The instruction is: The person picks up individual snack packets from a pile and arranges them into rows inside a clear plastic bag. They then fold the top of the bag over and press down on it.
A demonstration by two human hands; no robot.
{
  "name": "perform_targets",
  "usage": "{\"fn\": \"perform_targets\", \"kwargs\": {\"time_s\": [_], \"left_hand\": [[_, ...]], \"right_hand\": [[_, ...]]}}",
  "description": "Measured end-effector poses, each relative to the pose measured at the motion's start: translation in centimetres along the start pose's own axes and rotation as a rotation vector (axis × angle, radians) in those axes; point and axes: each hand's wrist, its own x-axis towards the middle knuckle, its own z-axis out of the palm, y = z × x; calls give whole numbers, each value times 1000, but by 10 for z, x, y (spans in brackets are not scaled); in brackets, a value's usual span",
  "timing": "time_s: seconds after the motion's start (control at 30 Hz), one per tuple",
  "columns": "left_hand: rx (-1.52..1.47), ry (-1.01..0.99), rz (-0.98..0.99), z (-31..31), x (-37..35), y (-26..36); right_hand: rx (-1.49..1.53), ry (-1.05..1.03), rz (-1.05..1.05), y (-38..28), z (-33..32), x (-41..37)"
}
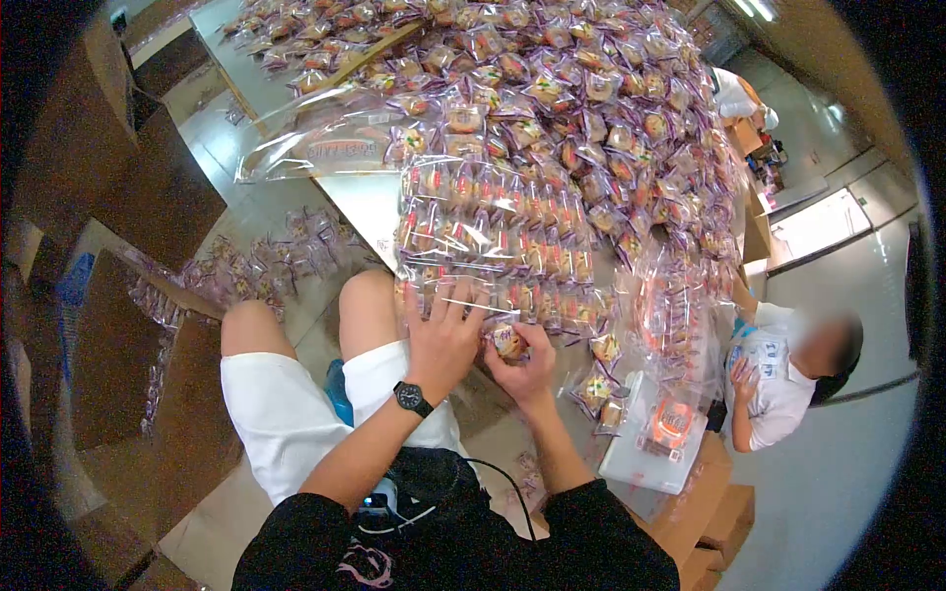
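My left hand [445, 335], with a black watch on its wrist, lies with fingers stretched out on the near edge of a large clear plastic bag [493, 222]. Neat rows of small wrapped pastries fill that bag. My right hand [527, 366] pinches a single wrapped pastry [507, 343] between thumb and fingers, close to the bag's near edge and beside my left hand. A few loose wrapped pastries [595, 386] lie just to the right of it.
A big heap of wrapped pastries [591, 89] covers the table beyond. At right stand another filled bag [675, 315] and a pale scale-like box [645, 463]; a co-worker [774, 364] is beside them. Cardboard boxes [148, 424] are on the left, and more packets [276, 261] lie low behind my knees.
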Motion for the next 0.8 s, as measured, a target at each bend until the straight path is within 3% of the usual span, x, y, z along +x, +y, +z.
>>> {"fn": "perform_targets", "kwargs": {"time_s": [0.13, 0.23, 0.43, 0.8], "left_hand": [[-17, 24, -72, 6, 4, 2], [-31, 23, -78, 9, 3, 1], [-2, 35, -22, 6, -1, -4], [-29, 53, -37, 6, 10, -13]], "right_hand": [[-87, 30, -232, 4, -4, 12], [56, 22, -291, 17, 3, 8], [10, -387, -360, 27, -29, 38], [-4, -160, -219, 38, -16, 31]]}}
